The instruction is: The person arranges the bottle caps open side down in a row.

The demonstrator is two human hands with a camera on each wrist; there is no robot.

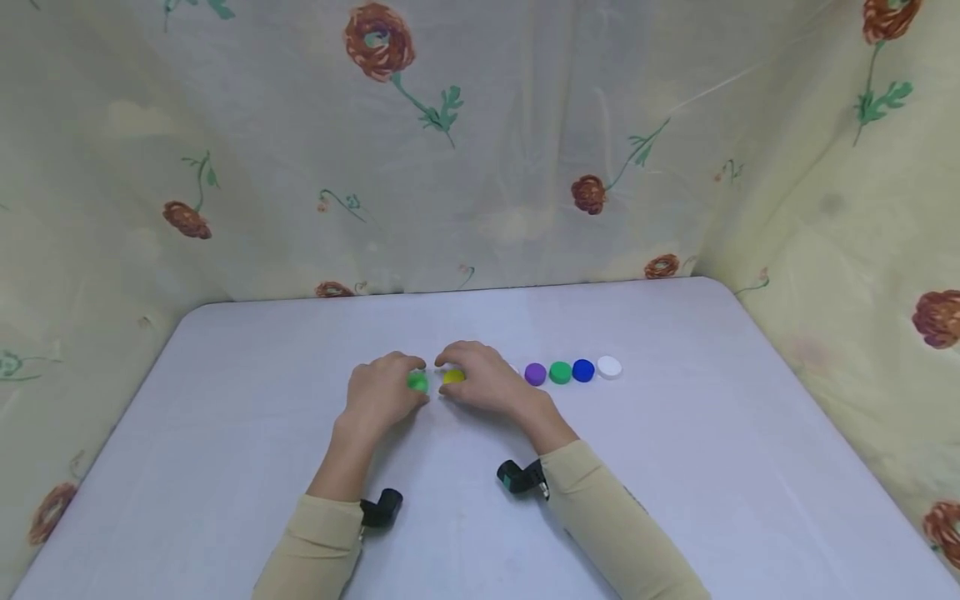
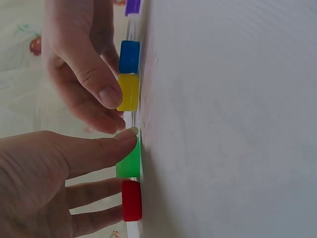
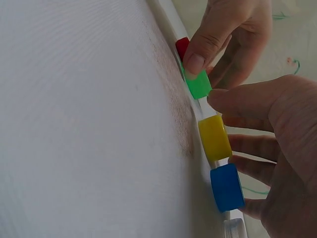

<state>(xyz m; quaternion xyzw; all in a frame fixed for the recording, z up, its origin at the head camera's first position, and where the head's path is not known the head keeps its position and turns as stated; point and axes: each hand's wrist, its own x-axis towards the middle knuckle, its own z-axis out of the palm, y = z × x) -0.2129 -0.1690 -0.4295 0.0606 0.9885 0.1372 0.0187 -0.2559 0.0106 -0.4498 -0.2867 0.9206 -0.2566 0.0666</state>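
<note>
My left hand (image 1: 381,389) pinches a green bottle cap (image 1: 417,382), its thumb laid along the near side. Behind a red bottle cap (image 2: 132,201), other left fingers show in the left wrist view; the head view hides that cap under the hand. Around a yellow bottle cap (image 1: 453,377) my right hand (image 1: 483,377) arches, thumb in front and fingers behind. In the right wrist view its thumb stands a little off the yellow cap, and fingertips reach behind a blue bottle cap (image 3: 227,187) beside it. A small gap separates the green and yellow caps.
The row carries on rightward with a purple cap (image 1: 535,374), a second green cap (image 1: 560,372), another blue cap (image 1: 582,371) and a white cap (image 1: 609,367). They lie on a white-covered table (image 1: 675,467). A flowered curtain (image 1: 487,208) hangs behind its far edge.
</note>
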